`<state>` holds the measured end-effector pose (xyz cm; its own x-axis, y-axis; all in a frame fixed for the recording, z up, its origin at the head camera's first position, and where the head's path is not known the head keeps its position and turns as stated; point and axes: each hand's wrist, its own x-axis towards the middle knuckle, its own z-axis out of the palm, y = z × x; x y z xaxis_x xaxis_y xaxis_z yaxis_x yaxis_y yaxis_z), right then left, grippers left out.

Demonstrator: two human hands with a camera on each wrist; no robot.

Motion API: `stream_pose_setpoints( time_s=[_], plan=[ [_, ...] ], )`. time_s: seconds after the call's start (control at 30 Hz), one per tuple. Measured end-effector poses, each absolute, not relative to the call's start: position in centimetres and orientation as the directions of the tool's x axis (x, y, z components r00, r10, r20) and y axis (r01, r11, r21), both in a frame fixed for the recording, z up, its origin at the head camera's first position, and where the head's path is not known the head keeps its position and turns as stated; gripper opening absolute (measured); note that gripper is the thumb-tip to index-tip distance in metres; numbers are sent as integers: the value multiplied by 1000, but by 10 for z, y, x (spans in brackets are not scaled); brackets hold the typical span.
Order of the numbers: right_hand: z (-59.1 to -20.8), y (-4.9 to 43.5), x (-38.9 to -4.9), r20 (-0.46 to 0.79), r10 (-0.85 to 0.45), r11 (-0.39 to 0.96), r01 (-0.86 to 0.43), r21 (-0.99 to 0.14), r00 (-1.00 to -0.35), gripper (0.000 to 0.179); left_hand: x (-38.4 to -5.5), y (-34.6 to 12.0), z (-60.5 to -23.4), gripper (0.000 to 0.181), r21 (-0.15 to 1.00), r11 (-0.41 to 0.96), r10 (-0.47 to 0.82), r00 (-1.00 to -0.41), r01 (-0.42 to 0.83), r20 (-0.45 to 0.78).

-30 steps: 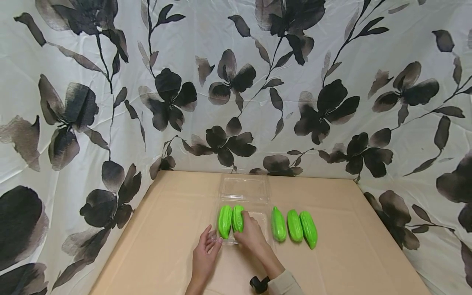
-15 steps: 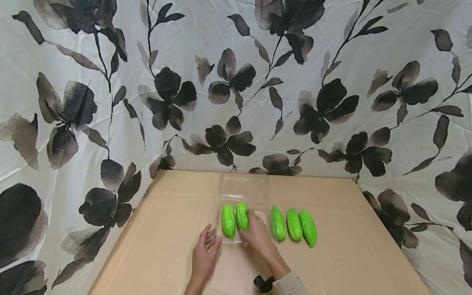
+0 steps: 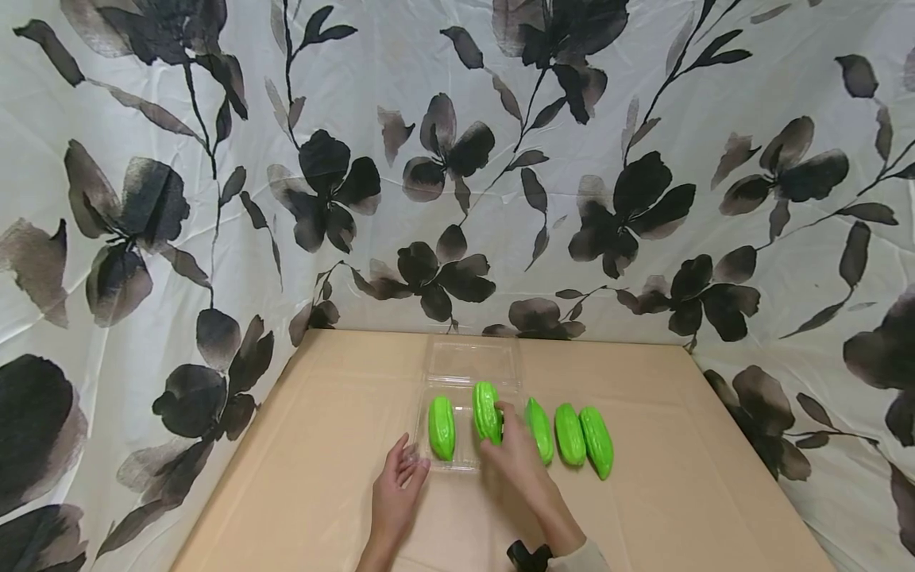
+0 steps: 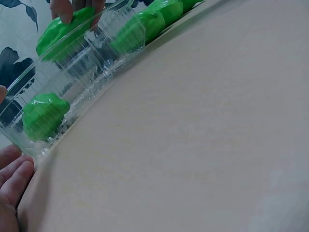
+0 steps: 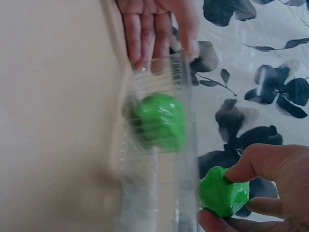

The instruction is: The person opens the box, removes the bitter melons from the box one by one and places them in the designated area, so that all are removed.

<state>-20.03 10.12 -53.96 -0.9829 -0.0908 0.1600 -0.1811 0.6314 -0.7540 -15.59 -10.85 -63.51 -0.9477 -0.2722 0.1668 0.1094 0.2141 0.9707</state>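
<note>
In the head view my right hand (image 3: 520,461) pinches a glossy green toy cucumber (image 3: 486,415) between thumb and fingers, over the right part of a clear plastic clamshell container (image 3: 463,445). The right wrist view has this held cucumber (image 5: 223,192) above the container's rim. Another green cucumber (image 3: 442,430) lies lengthwise in the left part of the container. At the near left corner my left hand (image 3: 397,486) holds the container, thumb at the rim and fingers against the side wall, as the right wrist view shows of that hand (image 5: 152,26).
Several things share the tan table (image 3: 322,477): the container's clear lid (image 3: 473,361) lies folded back behind it, and three more green cucumbers (image 3: 570,435) lie side by side to its right. A floral cloth (image 3: 457,206) hangs behind the table.
My right hand has lifted the second cucumber up from beside the first and carried it to the right. The left cucumber shifted slightly right earlier; my left hand has stayed at the corner.
</note>
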Motion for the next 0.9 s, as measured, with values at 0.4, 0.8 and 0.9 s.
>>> stream_pose_setpoints(
  time_s=[0.4, 0.8, 0.9],
  plan=[
    [-524, 132, -192, 206, 4, 636, -156, -756, -979, 68, -156, -108, -634, 63, 968, 214, -265, -947, 128, 183],
    [-513, 175, -190, 180, 90, 679, -72, -731, -980, 69, -156, -107, -635, 62, 963, 231, -276, -940, 138, 201],
    [-512, 189, -189, 162, 115, 689, -38, -724, -980, 69, -157, -107, -635, 62, 963, 230, -274, -940, 142, 204]
  ],
)
